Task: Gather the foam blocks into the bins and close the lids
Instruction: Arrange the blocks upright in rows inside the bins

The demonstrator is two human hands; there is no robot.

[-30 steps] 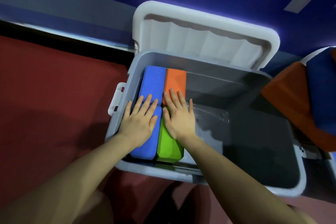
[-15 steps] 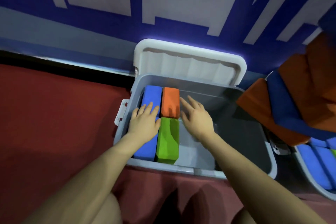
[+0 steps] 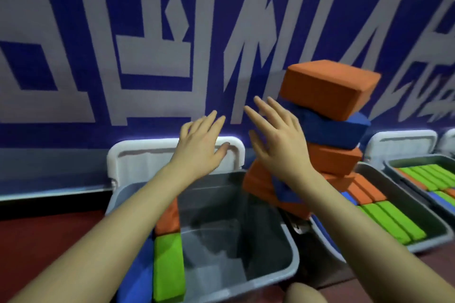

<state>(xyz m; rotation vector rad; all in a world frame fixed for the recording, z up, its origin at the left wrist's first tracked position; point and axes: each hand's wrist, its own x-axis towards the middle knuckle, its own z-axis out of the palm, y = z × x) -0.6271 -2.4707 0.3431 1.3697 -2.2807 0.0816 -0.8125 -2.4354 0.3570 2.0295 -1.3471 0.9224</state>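
Fingers on both hands are spread wide and straight, gripping nothing: the left hand [image 3: 200, 145] is raised in front of the open white lid [image 3: 172, 155] at about 12 o'clock from the near grey bin [image 3: 270, 275], and the right hand [image 3: 278, 140] is lifted toward the leaning stack of foam blocks [image 3: 330, 118] at 2 o'clock from it. That stack — an orange block [image 3: 331, 90] on top, a blue block [image 3: 332, 130] under it, more orange below — rises over the second bin [image 3: 430, 224] and tilts toward the near one. Inside the near bin only its 9 o'clock side is filled, with a green block [image 3: 168, 268], an orange one behind it and a blue one beside it, partly hidden by the left forearm. At 3 o'clock the second bin holds packed rows of green and orange blocks; a third bin [image 3: 394, 165] sits further along. The blocks look matte, with soft rounded edges, so they should be light, squashy and grippy rather than slick — the top one is probably best taken by its two long sides with both palms, since a one-sided pull could likely topple the stack.
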